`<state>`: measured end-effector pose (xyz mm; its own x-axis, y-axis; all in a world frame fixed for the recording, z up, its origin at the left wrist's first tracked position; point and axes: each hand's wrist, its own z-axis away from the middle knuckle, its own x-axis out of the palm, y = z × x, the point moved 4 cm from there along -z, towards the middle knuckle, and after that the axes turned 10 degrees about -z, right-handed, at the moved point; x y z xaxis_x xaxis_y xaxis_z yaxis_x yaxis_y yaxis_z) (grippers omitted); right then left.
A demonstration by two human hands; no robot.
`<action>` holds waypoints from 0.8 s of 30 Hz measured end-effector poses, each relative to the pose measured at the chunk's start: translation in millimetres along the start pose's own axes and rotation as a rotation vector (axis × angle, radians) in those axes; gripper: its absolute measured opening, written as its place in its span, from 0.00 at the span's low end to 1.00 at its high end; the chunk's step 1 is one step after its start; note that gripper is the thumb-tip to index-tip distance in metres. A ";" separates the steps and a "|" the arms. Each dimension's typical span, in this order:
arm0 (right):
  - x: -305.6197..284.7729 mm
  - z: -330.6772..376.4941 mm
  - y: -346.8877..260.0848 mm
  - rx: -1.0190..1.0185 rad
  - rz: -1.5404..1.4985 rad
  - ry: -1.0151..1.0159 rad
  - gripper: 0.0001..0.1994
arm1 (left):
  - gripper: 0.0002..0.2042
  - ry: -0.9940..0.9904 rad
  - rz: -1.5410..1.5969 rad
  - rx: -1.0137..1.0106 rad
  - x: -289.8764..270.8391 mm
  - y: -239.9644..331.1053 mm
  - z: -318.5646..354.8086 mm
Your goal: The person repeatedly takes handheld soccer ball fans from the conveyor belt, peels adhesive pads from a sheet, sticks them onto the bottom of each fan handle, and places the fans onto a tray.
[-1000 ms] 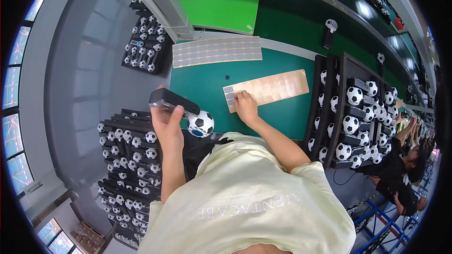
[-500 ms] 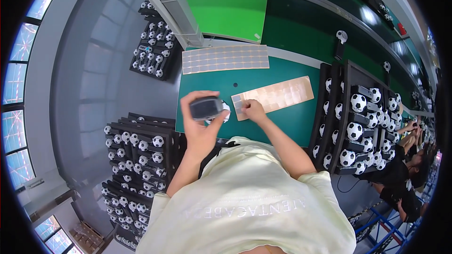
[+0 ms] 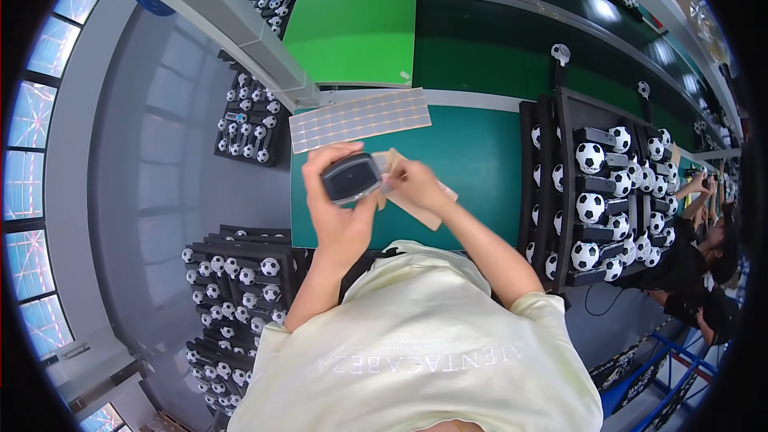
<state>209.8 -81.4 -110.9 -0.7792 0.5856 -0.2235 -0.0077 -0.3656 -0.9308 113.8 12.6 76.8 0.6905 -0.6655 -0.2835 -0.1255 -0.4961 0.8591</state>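
Observation:
My left hand is closed around a dark, rounded-rectangular base with a light rim, held up over the green tabletop. Just right of it, my right hand has its fingers pinched together at the base's edge. A tan sticker sheet slants under my right hand, one end showing above the fingers and the other below; it seems gripped in them, though motion blur hides the exact hold. Beyond both hands lies a second sheet of grey rectangular stickers.
To the right stands a black rack of soccer-ball pieces on black bases. More such racks stand at the left. A bright green board lies at the back beside a pale post. Another person is at far right.
The tan sheet has shifted left and swung round to a steeper slant with my right hand. My right hand has come up against the base in my left. The view has shifted slightly.

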 end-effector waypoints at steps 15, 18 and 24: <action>21.9 -1.4 57.4 0.203 -0.469 -0.575 0.04 | 0.24 0.170 0.014 -0.243 -36.2 -23.0 16.1; 35.3 9.7 35.5 -0.196 -0.086 -0.400 0.04 | 0.26 0.126 -0.015 -0.246 -31.9 -24.7 11.7; 81.6 -3.6 53.0 0.105 -0.361 -0.559 0.04 | 0.24 0.009 -0.088 -0.294 -34.6 -35.5 13.0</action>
<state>148.1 -50.4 -179.5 -0.9233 0.2320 0.3061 -0.3675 -0.3017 -0.8797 85.1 46.0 50.6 0.6960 -0.6217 -0.3593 0.1453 -0.3681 0.9184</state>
